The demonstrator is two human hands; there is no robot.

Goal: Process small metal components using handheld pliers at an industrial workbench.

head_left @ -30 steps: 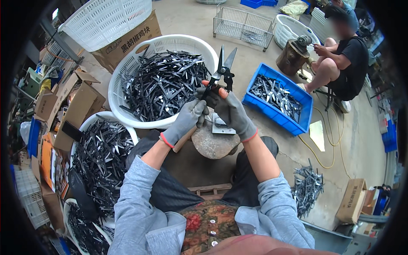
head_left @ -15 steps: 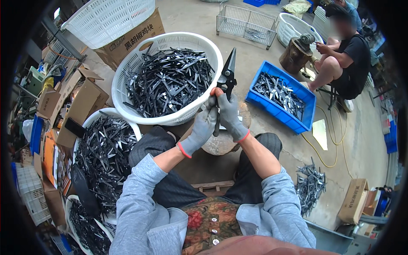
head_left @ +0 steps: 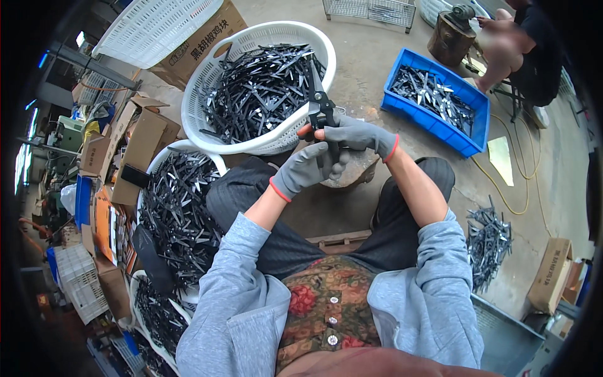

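A pair of black shears (head_left: 321, 105) stands almost upright between my hands, its blades pointing away from me and its pivot showing. My right hand (head_left: 361, 136), in a grey glove with a red cuff, grips the handles just below the pivot. My left hand (head_left: 303, 169), gloved the same way, closes around the lower handles, its fingertips on the right side. The blade tips overlap the rim of a large white basket (head_left: 200, 119) full of dark metal blade pieces (head_left: 257, 94). Below my hands is a round stump-like block (head_left: 352, 174), partly hidden by them.
A blue bin (head_left: 433, 124) of blade pieces stands at right, near a seated person (head_left: 534, 56) beside a stump (head_left: 450, 38). More pieces fill a white basket (head_left: 220, 164) at left and lie in a pile (head_left: 488, 245) on the floor. A yellow hose (head_left: 496, 174) curves nearby.
The view has shifted, so the surroundings appear lower or further right. My hands have lowered the shears towards me, and my right hand has turned more sideways across the handles.
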